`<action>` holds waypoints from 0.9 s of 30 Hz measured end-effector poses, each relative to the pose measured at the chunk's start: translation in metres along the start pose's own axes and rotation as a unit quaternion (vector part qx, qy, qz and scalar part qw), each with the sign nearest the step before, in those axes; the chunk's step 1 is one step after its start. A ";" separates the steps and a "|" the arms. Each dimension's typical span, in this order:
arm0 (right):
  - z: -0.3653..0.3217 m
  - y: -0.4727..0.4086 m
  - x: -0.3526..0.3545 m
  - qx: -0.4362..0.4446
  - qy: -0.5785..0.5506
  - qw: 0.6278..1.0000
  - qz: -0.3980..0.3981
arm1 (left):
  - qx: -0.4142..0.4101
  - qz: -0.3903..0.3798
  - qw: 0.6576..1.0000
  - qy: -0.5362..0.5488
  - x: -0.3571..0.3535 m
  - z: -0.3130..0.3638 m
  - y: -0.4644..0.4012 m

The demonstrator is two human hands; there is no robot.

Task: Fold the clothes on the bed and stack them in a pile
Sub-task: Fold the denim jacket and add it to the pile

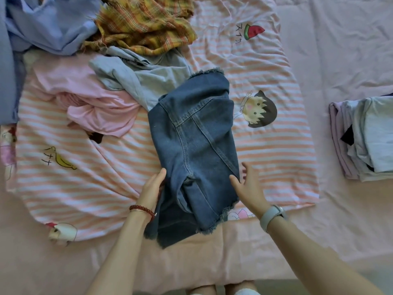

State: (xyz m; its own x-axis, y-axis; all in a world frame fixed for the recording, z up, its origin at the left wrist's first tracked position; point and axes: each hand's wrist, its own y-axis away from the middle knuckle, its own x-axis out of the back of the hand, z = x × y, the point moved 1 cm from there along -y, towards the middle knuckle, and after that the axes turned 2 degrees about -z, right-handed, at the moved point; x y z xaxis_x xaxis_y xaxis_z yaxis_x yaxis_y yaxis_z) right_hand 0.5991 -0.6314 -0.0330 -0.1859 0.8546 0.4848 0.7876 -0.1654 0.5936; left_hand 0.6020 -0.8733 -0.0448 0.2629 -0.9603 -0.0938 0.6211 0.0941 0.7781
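Beyond the left hand (153, 186), unfolded clothes (95, 67) lie heaped on the bed (340, 50). That hand lies flat-fingered against the denim shorts (193, 145), whose other edge the spread-fingered right hand (247, 186) flanks. Farther right sits the folded pile (365, 137).

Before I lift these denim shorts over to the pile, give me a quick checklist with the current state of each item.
1. Denim shorts folded in half: ok.
2. Left hand at the shorts' left edge: ok, though its grip is hidden.
3. Right hand gripping: not ok, fingers spread, beside the fabric.
4. Folded pile ready on the right: ok.
5. Shorts free of the grey-blue garment: cannot tell, they overlap.
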 end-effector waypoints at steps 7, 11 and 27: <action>-0.053 0.022 -0.002 0.069 -0.165 0.970 -0.167 | -0.183 -0.140 0.962 -0.145 -0.040 0.018 0.036; -0.064 0.016 0.031 0.084 -0.197 0.967 -0.139 | -0.173 -0.244 0.940 -0.168 -0.088 0.027 0.051; 0.070 -0.008 0.142 -0.073 -0.195 0.972 0.110 | -0.258 -0.115 0.798 -0.532 -0.251 0.027 -0.014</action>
State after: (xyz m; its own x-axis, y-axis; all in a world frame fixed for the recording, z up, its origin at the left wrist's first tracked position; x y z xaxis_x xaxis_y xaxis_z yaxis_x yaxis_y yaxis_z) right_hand 0.6074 -0.4739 -0.0139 0.2363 0.9075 0.3473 0.6856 -0.4090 0.6022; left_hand 0.5077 -0.6406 -0.0153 -0.5076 -0.6213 0.5969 0.8560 -0.2850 0.4313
